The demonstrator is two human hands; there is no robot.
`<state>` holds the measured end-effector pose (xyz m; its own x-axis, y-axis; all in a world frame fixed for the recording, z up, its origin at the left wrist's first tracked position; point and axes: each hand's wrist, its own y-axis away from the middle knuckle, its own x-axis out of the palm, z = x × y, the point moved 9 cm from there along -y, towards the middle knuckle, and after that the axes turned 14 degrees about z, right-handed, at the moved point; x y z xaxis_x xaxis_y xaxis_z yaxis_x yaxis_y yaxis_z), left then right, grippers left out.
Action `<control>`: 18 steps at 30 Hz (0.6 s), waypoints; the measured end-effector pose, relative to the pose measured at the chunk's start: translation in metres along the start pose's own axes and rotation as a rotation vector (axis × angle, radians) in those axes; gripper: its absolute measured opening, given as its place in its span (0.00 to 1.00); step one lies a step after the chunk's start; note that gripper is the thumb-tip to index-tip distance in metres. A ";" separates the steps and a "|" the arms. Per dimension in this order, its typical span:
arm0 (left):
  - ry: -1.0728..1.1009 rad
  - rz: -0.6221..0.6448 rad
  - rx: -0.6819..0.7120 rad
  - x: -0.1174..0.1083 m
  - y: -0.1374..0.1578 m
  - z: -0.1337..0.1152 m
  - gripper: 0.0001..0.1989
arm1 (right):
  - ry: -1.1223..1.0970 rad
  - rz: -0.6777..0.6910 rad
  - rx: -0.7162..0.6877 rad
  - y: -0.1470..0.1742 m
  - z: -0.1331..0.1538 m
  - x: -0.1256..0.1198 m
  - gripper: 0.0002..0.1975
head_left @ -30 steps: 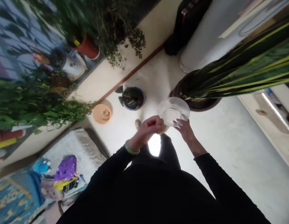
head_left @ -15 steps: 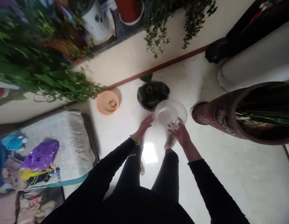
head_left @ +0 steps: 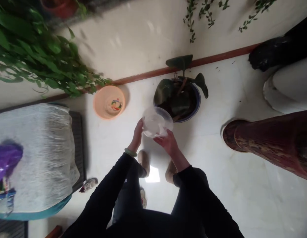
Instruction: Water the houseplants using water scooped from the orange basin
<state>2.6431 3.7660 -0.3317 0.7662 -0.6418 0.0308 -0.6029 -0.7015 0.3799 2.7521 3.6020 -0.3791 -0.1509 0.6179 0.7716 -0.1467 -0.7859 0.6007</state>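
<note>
A clear plastic bowl (head_left: 156, 121) is held out in front of me, tilted a little. My left hand (head_left: 137, 134) grips its left rim, a pale bangle on the wrist. On the near right side of the bowl, my right hand (head_left: 167, 141) has its fingers around the edge. Just beyond the bowl stands a potted plant (head_left: 184, 99) with broad dark leaves in a blue-rimmed pot. An orange basin (head_left: 104, 104) with a fruit print inside sits on the floor, left of the bowl.
A tall brown vase (head_left: 262, 142) and a white cylindrical container (head_left: 292, 84) stand on the right. Leafy green vines (head_left: 39, 59) hang at upper left. A plastic-covered table (head_left: 42, 155) occupies the left side, a purple bag (head_left: 7, 160) on it. The wall's red skirting (head_left: 143, 76) runs behind.
The clear bowl has moved left, and my left hand, open before, now holds its left rim. My view has shifted closer to the floor, showing more of the potted plant.
</note>
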 end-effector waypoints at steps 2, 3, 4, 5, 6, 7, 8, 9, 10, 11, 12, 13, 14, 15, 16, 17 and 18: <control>-0.046 -0.007 0.065 -0.005 -0.023 0.010 0.28 | 0.008 -0.003 0.023 -0.022 0.002 -0.008 0.25; -0.068 -0.011 0.097 -0.007 -0.035 0.014 0.30 | 0.015 0.002 0.030 -0.032 0.004 -0.012 0.24; -0.089 -0.014 0.126 -0.008 -0.046 0.018 0.32 | 0.024 0.009 0.033 -0.042 0.007 -0.015 0.23; -0.105 -0.017 0.154 -0.008 -0.057 0.023 0.34 | 0.033 0.016 0.034 -0.052 0.010 -0.017 0.22; -0.117 -0.021 0.181 -0.009 -0.067 0.026 0.36 | 0.039 0.021 0.032 -0.061 0.013 -0.019 0.21; -0.126 -0.021 0.206 -0.009 -0.076 0.030 0.38 | 0.041 0.021 0.028 -0.069 0.015 -0.021 0.20; -0.135 -0.017 0.228 -0.008 -0.085 0.032 0.39 | 0.039 0.022 0.020 -0.077 0.018 -0.023 0.20; -0.145 -0.010 0.250 -0.007 -0.092 0.034 0.40 | 0.034 0.024 0.012 -0.083 0.020 -0.024 0.20; -0.157 -0.002 0.270 -0.006 -0.098 0.035 0.41 | 0.028 0.030 0.002 -0.088 0.023 -0.024 0.20; -0.171 0.005 0.288 -0.005 -0.104 0.035 0.41 | 0.022 0.042 -0.006 -0.093 0.024 -0.023 0.19; -0.184 0.007 0.303 -0.005 -0.108 0.035 0.41 | 0.014 0.056 -0.011 -0.097 0.026 -0.022 0.18; -0.195 0.004 0.317 -0.005 -0.111 0.034 0.41 | 0.005 0.071 -0.010 -0.100 0.026 -0.020 0.17; -0.202 -0.006 0.333 -0.006 -0.114 0.032 0.41 | -0.007 0.083 -0.001 -0.103 0.026 -0.018 0.17; -0.208 -0.015 0.350 -0.007 -0.116 0.029 0.40 | -0.024 0.090 0.013 -0.106 0.025 -0.016 0.18; -0.215 -0.021 0.368 -0.007 -0.117 0.027 0.40 | -0.043 0.093 0.031 -0.108 0.023 -0.015 0.19; -0.220 -0.026 0.384 -0.008 -0.119 0.024 0.40 | -0.065 0.095 0.051 -0.110 0.021 -0.014 0.20; -0.224 -0.031 0.396 -0.008 -0.120 0.023 0.39 | -0.084 0.099 0.069 -0.111 0.019 -0.012 0.21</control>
<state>2.7038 3.8483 -0.3983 0.7444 -0.6395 -0.1919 -0.6526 -0.7577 -0.0063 2.7892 3.6814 -0.4514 -0.0781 0.5351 0.8411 -0.0669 -0.8446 0.5312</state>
